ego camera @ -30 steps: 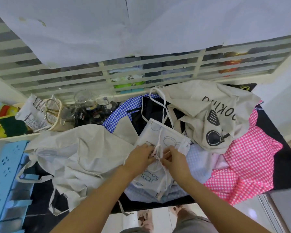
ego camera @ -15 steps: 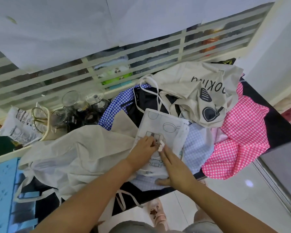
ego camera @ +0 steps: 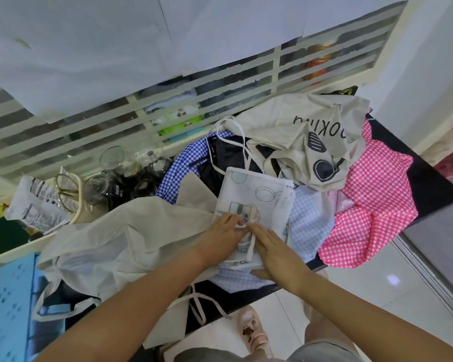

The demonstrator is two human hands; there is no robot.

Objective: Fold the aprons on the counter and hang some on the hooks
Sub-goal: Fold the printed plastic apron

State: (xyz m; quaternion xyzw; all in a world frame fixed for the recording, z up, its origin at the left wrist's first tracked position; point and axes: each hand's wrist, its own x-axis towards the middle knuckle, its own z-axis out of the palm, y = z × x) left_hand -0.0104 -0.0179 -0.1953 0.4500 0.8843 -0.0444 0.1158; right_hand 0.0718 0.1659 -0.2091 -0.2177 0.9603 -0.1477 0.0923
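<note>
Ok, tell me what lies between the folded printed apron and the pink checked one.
A pale blue checked cloth fills that stretch, shown in the head view.

Glasses (ego camera: 115,163) at back left, scissors (ego camera: 63,186) on a printed packet (ego camera: 37,205) just left of them, blue perforated panel (ego camera: 8,304) bottom left, pink sandal (ego camera: 251,330) on tiled floor (ego camera: 364,296).
</note>
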